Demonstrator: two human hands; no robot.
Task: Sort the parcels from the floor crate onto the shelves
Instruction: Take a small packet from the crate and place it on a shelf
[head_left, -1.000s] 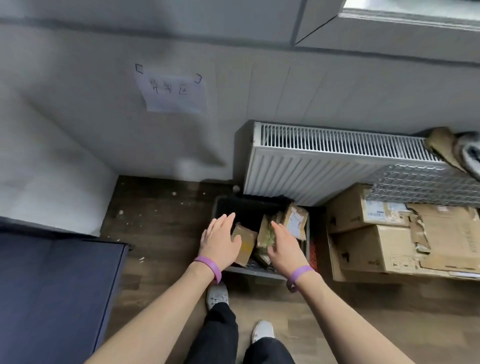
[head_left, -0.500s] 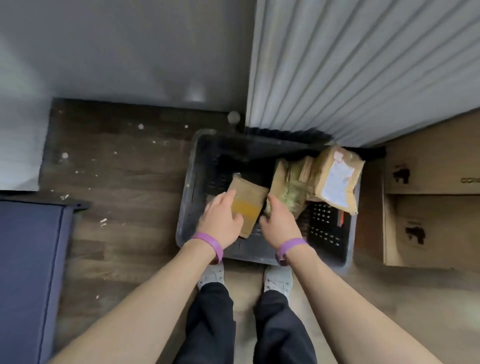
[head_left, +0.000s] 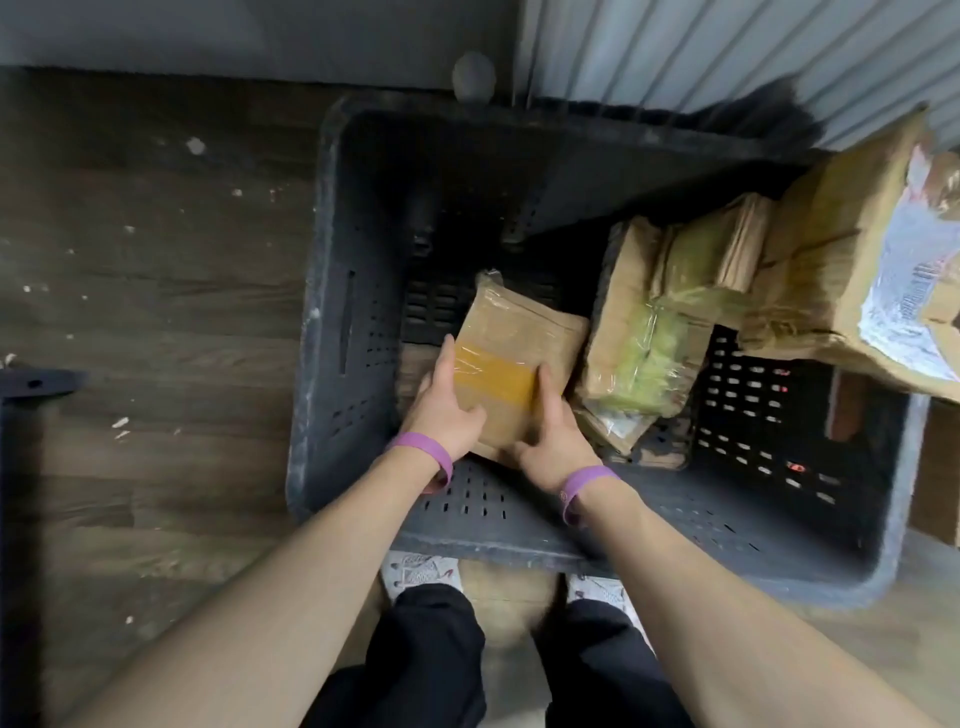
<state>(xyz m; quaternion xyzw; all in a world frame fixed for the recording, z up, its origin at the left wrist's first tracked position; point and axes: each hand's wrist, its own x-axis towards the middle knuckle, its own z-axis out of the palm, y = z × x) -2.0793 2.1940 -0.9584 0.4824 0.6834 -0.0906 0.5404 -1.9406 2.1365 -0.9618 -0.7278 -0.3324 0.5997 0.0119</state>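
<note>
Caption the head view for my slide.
Left hand and right hand grip a taped parcel in the floor crate.

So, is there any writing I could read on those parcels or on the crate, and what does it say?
Nothing here can be read.
White label on the large parcel: printed lines, too blurred to read.
Small sticker on the green-taped parcel: too blurred to read.
Held parcel, gripped by the left hand and the right hand: only tape, no writing shows.
Crate: no writing shows.
</note>
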